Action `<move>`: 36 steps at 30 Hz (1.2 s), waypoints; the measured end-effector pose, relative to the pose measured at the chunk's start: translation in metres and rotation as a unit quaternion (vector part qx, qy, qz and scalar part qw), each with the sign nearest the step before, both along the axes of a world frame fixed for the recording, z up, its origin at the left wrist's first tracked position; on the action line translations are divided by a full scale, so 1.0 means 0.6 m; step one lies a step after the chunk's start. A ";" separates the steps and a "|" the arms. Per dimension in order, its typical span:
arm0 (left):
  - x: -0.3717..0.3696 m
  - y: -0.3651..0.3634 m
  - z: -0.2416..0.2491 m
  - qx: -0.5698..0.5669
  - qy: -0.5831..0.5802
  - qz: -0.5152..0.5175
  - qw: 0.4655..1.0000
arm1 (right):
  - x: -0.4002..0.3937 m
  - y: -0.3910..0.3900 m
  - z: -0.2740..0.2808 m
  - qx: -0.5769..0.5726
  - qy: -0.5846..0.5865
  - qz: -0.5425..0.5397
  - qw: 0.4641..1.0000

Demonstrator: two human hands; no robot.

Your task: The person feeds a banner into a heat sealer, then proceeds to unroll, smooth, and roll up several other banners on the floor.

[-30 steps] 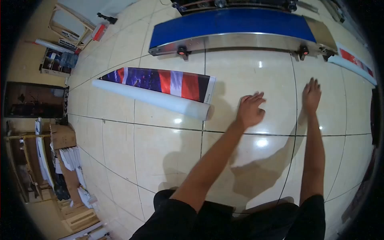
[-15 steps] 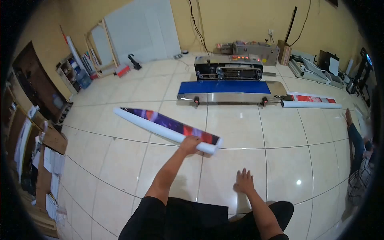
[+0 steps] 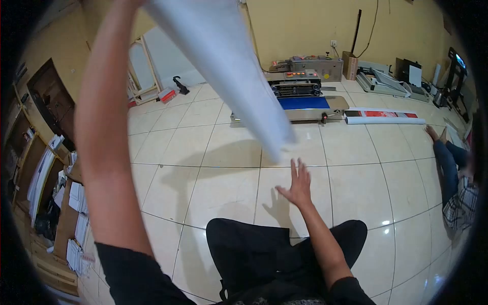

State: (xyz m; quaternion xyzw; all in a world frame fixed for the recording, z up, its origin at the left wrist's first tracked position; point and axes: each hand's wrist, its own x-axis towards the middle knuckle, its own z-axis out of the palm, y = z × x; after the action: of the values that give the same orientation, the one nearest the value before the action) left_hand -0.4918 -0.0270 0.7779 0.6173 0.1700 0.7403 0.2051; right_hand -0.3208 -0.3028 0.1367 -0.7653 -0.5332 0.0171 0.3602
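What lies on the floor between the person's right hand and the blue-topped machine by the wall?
Only bare floor tiles, in the head view; the raised white roll crosses that stretch in the air, above the right hand and before the machine.

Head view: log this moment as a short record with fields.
left hand: out of frame above, arm raised
held thing: white rolled banner, slanting down across the view
right hand: open, fingers spread, just above the tiled floor
behind: blue-belt machine; second rolled banner lying beside it
right edge: another person seated on the floor
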 end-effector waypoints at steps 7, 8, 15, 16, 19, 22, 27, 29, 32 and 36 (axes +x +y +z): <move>-0.282 -0.014 -0.230 -0.198 -0.106 -0.148 0.963 | 0.277 -0.031 0.053 0.290 -0.228 -0.281 0.886; -0.314 -0.007 -0.297 -0.187 -0.132 -0.158 0.960 | 0.315 -0.065 0.083 0.242 -0.221 -0.251 0.911; -0.413 -0.097 -0.902 -0.326 -0.235 -0.083 0.912 | 0.346 -0.249 -0.037 -0.061 -0.241 -0.062 0.967; -0.417 -0.124 -0.963 -0.360 -0.230 -0.054 0.903 | 0.341 -0.276 -0.059 -0.102 -0.230 -0.048 0.967; -0.408 -0.141 -1.060 -0.431 -0.224 -0.011 0.874 | 0.332 -0.312 -0.090 -0.158 -0.210 -0.038 0.964; -0.400 -0.094 -1.117 -0.501 -0.205 0.021 0.841 | 0.353 -0.272 -0.096 -0.170 -0.216 -0.046 0.960; -0.359 0.073 -1.390 -0.613 -0.014 0.064 0.787 | 0.311 -0.159 -0.127 -0.246 -0.159 -0.080 0.953; -0.354 0.077 -1.576 -0.568 0.179 -0.021 0.803 | 0.224 -0.161 -0.163 -0.120 -0.090 0.103 0.983; -0.205 -0.190 -1.379 -0.546 0.351 -0.025 0.761 | 0.078 -0.280 -0.084 -0.253 0.235 0.265 0.900; -0.165 -0.519 -1.190 -0.476 0.450 -0.376 0.655 | 0.042 -0.538 -0.014 -0.433 0.361 0.123 0.817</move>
State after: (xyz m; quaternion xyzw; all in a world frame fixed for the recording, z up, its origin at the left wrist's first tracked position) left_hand -0.5909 -0.3384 0.0638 0.7043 0.3235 0.0491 0.6300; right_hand -0.2954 -0.6256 0.1283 -0.7094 -0.3922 0.5652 0.1532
